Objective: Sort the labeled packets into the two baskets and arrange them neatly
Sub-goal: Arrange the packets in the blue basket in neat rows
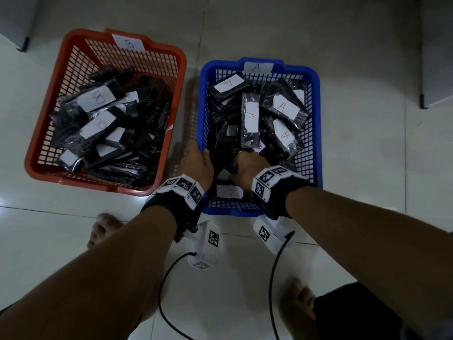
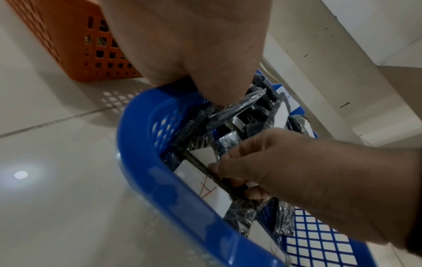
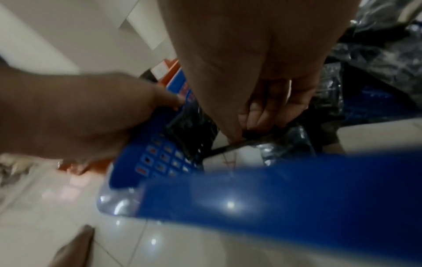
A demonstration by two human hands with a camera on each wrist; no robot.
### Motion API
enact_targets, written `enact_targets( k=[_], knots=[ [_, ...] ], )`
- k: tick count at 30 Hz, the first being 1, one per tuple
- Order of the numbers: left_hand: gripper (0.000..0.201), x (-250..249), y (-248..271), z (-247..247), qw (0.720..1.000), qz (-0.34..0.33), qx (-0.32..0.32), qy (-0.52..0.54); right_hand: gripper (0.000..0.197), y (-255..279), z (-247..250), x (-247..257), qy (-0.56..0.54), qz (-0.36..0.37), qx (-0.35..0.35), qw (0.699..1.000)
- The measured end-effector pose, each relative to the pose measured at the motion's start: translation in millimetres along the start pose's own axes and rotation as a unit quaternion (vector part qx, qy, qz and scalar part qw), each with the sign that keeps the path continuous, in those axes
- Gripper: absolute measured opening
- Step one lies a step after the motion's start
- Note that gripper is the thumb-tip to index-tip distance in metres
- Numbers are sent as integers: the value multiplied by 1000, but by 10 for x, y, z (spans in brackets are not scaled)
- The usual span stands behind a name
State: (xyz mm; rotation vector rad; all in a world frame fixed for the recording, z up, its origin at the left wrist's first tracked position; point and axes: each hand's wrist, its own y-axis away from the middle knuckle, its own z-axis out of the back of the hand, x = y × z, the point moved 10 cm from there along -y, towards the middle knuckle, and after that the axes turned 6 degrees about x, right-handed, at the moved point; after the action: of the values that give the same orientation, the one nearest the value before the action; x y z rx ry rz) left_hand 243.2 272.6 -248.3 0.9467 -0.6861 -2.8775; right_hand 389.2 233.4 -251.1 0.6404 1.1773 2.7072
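Observation:
The blue basket [image 1: 316, 133], tagged A, holds black packets with white A labels [image 1: 252, 116]. The orange basket [image 1: 46, 133], tagged B, holds black packets with B labels [image 1: 98, 99]. Both hands are at the blue basket's near left corner. My left hand [image 1: 199, 155] clasps the left rim, its thumb inside against upright packets [image 2: 237, 103]. My right hand [image 1: 241, 165] reaches inside, and its curled fingers [image 3: 258, 115] pinch the edge of a thin black packet [image 2: 200, 168] that stands on edge over an A label [image 2: 207, 189]. The blue rim [image 3: 297, 189] fills the front of the right wrist view.
Both baskets stand side by side on a pale tiled floor [image 1: 367, 168]. My bare feet [image 1: 103, 229] [image 1: 299, 305] are just in front of them, with black cables [image 1: 166, 285] trailing from the wrist cameras. Grey furniture legs stand at the far left [image 1: 24, 45] and right [image 1: 424, 101].

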Motion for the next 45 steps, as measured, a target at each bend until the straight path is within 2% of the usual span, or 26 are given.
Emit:
enact_targets(
  k=[3,5,9,14,16,19,21,24,27,31,34,35,37,39,41,43,45],
  knots=[
    [42,-22,5,-2,1000,-4,1,6,19,11,-25,16,11,19,3,1000],
    [45,-40,3,7,1000,-14,-8,1,22,88,44,3,12,26,-26,999],
    [35,-41,7,-4,1000,-14,2,6,28,191,279,17,-13,81,-90,993],
    [53,-38,25,23,999,-17,-26,7,36,177,172,88,-4,127,-59,990],
    [52,-61,37,34,999,-23,-30,6,38,167,154,116,29,135,-80,987],
    [52,-47,29,15,999,-22,-22,16,42,174,132,157,137,134,-120,974],
    [47,-47,34,16,1000,-19,-13,18,37,199,144,165,162,132,-145,967],
    [35,-53,47,-2,999,-8,12,51,25,294,334,176,101,141,-199,965],
    [44,-70,61,36,998,-1,6,59,17,414,638,25,3,107,-251,962],
    [57,-455,162,348,990,-104,-90,-34,17,523,791,-241,35,73,-237,968],
    [37,-954,324,612,952,-213,-171,-137,19,494,806,-462,19,38,-180,983],
    [26,-1107,357,589,941,-260,-163,-146,20,488,820,-511,16,30,-168,985],
    [15,-1311,348,331,929,-333,-64,-151,21,483,825,-585,30,21,-153,988],
    [19,-1373,322,-54,921,-335,74,-184,22,451,737,-639,68,16,-118,991],
    [31,-1336,312,-351,906,-304,155,-250,20,440,569,-672,119,7,-71,990],
    [39,-1321,291,-462,895,-282,168,-302,20,446,391,-671,153,18,-31,988],
    [38,-1337,270,-515,877,-275,167,-357,24,473,231,-714,160,24,10,987]
  ],
)
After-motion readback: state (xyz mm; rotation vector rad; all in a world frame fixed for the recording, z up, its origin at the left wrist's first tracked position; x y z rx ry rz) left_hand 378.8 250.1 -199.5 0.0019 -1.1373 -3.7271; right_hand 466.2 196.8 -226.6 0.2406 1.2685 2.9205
